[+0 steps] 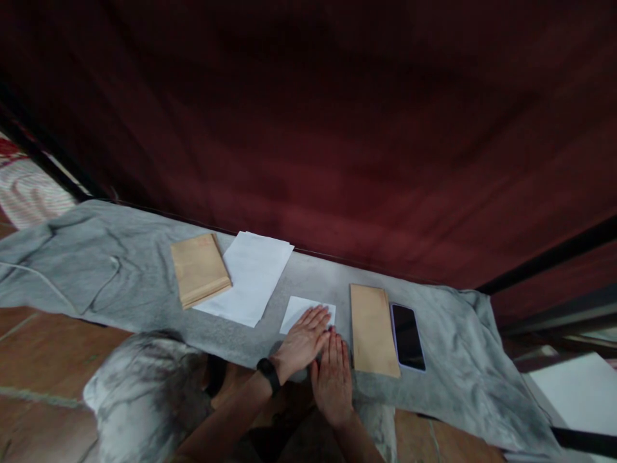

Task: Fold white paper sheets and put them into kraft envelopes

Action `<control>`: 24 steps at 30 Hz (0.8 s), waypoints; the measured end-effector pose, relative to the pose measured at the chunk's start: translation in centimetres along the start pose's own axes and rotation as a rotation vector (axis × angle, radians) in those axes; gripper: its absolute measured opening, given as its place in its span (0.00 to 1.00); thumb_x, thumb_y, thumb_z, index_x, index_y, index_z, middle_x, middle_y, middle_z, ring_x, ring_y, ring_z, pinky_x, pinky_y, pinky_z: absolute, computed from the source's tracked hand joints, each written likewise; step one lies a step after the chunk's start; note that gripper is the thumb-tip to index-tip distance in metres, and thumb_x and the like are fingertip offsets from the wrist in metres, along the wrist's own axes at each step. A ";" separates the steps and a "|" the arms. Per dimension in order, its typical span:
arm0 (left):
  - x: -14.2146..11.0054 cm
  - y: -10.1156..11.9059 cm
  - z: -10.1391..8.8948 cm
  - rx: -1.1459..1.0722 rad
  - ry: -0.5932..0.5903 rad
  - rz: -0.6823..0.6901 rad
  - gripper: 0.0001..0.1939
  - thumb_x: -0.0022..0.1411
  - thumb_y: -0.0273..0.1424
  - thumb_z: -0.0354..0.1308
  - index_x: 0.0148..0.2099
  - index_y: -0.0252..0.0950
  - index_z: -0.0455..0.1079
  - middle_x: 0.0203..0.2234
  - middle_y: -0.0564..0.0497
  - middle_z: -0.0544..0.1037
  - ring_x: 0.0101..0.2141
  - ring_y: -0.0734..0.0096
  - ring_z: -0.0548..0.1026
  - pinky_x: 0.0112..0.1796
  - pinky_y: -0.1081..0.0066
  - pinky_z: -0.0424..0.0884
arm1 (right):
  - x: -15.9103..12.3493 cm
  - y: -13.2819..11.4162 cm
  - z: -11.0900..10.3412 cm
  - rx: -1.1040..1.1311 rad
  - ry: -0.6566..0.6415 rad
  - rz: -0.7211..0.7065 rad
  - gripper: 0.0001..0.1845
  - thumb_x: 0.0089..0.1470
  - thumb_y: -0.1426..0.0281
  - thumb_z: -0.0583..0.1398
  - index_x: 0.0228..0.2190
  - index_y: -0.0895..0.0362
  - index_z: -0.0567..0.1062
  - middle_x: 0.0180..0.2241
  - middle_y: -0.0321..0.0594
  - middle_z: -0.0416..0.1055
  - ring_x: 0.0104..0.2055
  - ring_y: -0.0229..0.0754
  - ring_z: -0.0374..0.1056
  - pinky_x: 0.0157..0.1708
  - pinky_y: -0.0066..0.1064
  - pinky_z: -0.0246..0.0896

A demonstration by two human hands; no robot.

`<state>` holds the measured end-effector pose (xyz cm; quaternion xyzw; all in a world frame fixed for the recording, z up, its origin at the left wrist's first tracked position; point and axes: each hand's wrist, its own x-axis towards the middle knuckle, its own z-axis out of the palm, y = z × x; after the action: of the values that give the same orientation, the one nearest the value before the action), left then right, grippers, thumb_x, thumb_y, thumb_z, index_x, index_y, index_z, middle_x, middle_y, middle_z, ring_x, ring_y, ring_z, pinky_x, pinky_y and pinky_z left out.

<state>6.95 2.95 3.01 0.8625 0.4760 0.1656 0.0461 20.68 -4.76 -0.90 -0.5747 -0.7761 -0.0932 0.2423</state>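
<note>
A small folded-looking piece of white paper [295, 311] lies on the grey cloth in front of me. My left hand [303, 335], with a black band on its wrist, rests flat on this paper with its fingers stretched out. Beside it, my right hand [333, 378] lies flat too, its fingertips at the paper's lower right edge and close against my left fingers. Both hands cover part of the sheet. To the right of my right hand is a brown paper envelope [373, 331].
A phone [409, 337] lies right of the envelope. On the left, a stack of brown envelopes [198, 267] overlaps larger white sheets [255, 273]. A white cable [45, 278] crosses the grey cloth [135, 257]. A dark red curtain [318, 141] hangs behind.
</note>
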 end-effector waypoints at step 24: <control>2.1 -1.6 1.2 -0.033 -0.108 0.159 0.27 0.74 0.45 0.39 0.70 0.41 0.54 0.68 0.51 0.57 0.68 0.69 0.52 0.66 0.62 0.44 | 0.4 -0.2 0.3 -0.002 -0.004 0.036 0.26 0.63 0.62 0.55 0.57 0.65 0.68 0.62 0.58 0.62 0.66 0.55 0.56 0.64 0.49 0.52</control>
<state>7.07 5.72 2.02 0.9044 0.4000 0.1299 0.0727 20.33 -4.41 -0.92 -0.5889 -0.7661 -0.0885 0.2420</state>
